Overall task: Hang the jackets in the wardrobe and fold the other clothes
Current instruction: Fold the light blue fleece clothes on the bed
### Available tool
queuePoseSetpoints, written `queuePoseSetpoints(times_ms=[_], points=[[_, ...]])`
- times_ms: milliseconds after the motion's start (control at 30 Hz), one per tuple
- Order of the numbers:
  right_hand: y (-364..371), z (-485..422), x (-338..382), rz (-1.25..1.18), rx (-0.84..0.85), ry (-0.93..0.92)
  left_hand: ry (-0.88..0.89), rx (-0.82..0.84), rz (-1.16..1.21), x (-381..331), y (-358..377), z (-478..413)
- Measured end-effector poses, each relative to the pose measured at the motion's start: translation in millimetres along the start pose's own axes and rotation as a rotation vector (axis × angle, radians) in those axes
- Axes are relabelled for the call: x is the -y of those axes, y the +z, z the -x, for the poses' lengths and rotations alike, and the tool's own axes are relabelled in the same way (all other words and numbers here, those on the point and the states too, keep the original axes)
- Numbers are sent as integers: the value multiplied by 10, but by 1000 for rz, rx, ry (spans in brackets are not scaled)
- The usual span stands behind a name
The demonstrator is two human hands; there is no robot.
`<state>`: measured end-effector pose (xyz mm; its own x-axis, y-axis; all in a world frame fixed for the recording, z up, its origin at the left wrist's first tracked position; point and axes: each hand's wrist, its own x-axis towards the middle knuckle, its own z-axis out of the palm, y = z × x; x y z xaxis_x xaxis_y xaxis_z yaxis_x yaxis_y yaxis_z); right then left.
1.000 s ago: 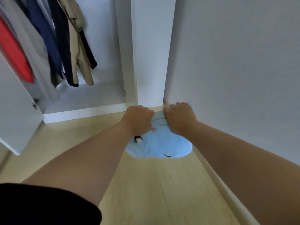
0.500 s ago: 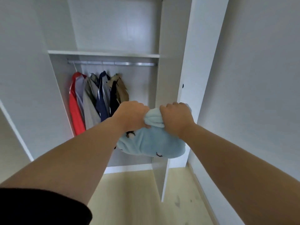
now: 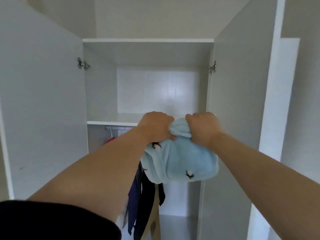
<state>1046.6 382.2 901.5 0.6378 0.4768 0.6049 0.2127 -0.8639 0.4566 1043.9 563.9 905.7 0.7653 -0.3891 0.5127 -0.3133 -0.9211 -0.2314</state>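
A folded light-blue fleece garment (image 3: 181, 161) with small black marks hangs bunched in front of the open white wardrobe (image 3: 149, 40). My left hand (image 3: 155, 127) grips its top edge on the left and my right hand (image 3: 202, 129) grips it on the right, both raised to the level of the upper shelf (image 3: 112, 122). Below the shelf, jackets (image 3: 140, 201) in navy, black and tan hang from the rail (image 3: 117, 127), mostly hidden behind my left arm and the bundle. A bit of a red jacket (image 3: 110, 140) shows beside my arm.
The left door (image 3: 43, 110) and right door (image 3: 239, 101) stand open on either side. The upper compartment (image 3: 155, 90) above the shelf is lit at the back. The wardrobe floor (image 3: 178, 227) shows to the right of the hanging jackets.
The view has swung up from the floor to the wardrobe's upper part. Both hands have lifted the blue bundle to shelf height, keeping the same grip.
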Motion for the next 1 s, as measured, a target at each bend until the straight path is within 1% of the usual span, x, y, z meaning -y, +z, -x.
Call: queuePoseSetpoints(times_ms=[100, 200, 333, 400, 533, 600, 633, 667, 700, 733, 800, 833, 867, 933, 1000], points=[[270, -729, 20, 0, -72, -23, -55, -18, -8, 506, 71, -422], [445, -1421, 174, -25, -117, -65, -77, -76, -42, 1103, 120, -705], [680, -2246, 401, 6, -204, -100, -66, -212, -222, 1866, 277, -1037], [796, -2621, 499, 41, -314, -125, -39, -286, -314, 2218, 341, -1191], [1133, -3318, 734, 162, -676, -155, 172, -481, -522, 2875, 506, -1489], [1395, -3729, 839, 159, -806, -161, 188, -573, -574, 3222, 724, -1714], [1553, -3924, 886, 140, -846, -171, 176, -612, -575, 3383, 885, -1821], [1727, -4099, 956, 111, -846, -189, 161, -613, -555, 3539, 1073, -1918], [1929, -4247, 1057, 75, -787, -201, 154, -583, -520, 3699, 1315, -2002], [2156, -4377, 1175, 32, -669, -215, 142, -517, -476, 3844, 1570, -2071], [2618, -4617, 1455, -56, -262, -209, 111, -344, -404, 4134, 2079, -2189], [2823, -4733, 1589, -98, -86, -181, 74, -236, -343, 4276, 2311, -2248], [2985, -4856, 1699, -138, 28, -160, 3, -128, -252, 4425, 2536, -2312], [3159, -5094, 1835, -218, 131, -139, -90, 11, -87, 4669, 2787, -2413], [3280, -5347, 1923, -269, 189, -165, -109, 75, -71, 4888, 2914, -2541]])
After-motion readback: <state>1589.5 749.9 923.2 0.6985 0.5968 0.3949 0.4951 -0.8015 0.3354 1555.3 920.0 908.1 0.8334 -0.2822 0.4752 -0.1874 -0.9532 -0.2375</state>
